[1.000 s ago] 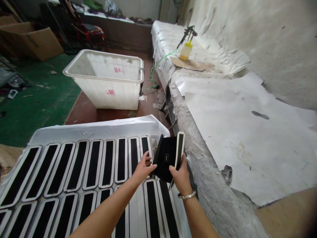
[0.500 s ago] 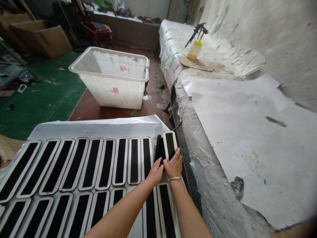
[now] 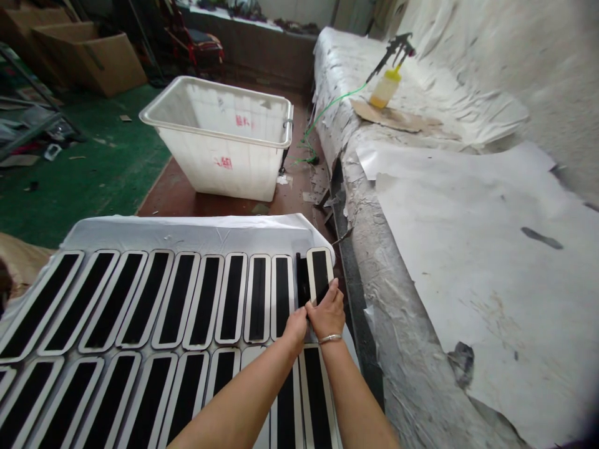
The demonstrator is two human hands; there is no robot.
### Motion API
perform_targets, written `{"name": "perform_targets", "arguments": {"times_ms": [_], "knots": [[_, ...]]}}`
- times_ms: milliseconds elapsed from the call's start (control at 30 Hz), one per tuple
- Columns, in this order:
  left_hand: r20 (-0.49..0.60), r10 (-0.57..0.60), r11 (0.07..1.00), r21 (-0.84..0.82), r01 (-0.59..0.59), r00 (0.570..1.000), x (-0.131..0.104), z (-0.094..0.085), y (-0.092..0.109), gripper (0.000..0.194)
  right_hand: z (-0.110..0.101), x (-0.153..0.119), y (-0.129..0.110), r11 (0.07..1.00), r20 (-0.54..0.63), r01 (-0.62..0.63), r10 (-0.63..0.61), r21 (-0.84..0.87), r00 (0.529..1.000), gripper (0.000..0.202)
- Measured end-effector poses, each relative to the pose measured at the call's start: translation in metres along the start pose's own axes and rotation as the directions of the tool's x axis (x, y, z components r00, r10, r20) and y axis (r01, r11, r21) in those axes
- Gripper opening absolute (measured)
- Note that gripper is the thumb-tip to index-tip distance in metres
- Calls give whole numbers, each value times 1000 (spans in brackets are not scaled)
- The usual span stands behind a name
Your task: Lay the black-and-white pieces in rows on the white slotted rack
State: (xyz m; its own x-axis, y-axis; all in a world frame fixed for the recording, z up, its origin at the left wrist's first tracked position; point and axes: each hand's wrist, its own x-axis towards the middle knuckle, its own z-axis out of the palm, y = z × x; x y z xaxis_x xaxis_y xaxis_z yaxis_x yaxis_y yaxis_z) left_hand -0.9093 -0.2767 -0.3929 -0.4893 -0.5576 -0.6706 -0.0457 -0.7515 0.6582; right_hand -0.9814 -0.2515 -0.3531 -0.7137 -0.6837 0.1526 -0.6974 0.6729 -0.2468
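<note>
My right hand (image 3: 326, 313) grips the lower end of a long white-edged panel (image 3: 330, 262) with rounded corners and a black middle strip. Against that panel's left side stands a narrow dark flat piece (image 3: 302, 280), seen almost edge-on. My left hand (image 3: 296, 325) is closed at the lower end of this dark piece, touching the right hand; the fingertips are partly hidden. Left of my hands lies a row of similar panels (image 3: 282, 298), side by side on a white-covered table (image 3: 196, 236). A second row (image 3: 314, 393) lies nearer me, partly behind my forearms.
A large white plastic tub (image 3: 219, 149) stands on the floor beyond the table. To the right runs a bench covered in white sheets (image 3: 444, 224), carrying a spray gun (image 3: 390, 62) with a yellow cup and green hose. Cardboard boxes (image 3: 103, 62) stand at the far left.
The dark piece has swung closer to the held panel and shows narrower. Both hands stay close together at the panel's lower end. The view has shifted slightly left.
</note>
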Motion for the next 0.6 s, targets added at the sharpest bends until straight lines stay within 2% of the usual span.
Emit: {"name": "perform_targets", "arguments": {"times_ms": [100,200,367,467,600], "knots": [[-34,-4,1000,28,5,999,-24,-10,0,35,1,-17,3,998,61,-7,10,-55,998,92],[-64,39,999,35,-37,997,-55,-31,4,42,5,-23,2,996,106,-23,32,-92,994,89],[-70,-21,1000,20,22,997,-103,-74,8,50,20,-3,-16,991,115,-102,112,-86,987,84],[-66,-46,998,39,49,997,-123,-102,3,49,29,3,-23,997,147,-62,66,-34,987,79],[-138,-94,993,61,103,986,-141,-149,-10,55,38,-6,-17,1000,173,-11,15,-23,985,76]]}}
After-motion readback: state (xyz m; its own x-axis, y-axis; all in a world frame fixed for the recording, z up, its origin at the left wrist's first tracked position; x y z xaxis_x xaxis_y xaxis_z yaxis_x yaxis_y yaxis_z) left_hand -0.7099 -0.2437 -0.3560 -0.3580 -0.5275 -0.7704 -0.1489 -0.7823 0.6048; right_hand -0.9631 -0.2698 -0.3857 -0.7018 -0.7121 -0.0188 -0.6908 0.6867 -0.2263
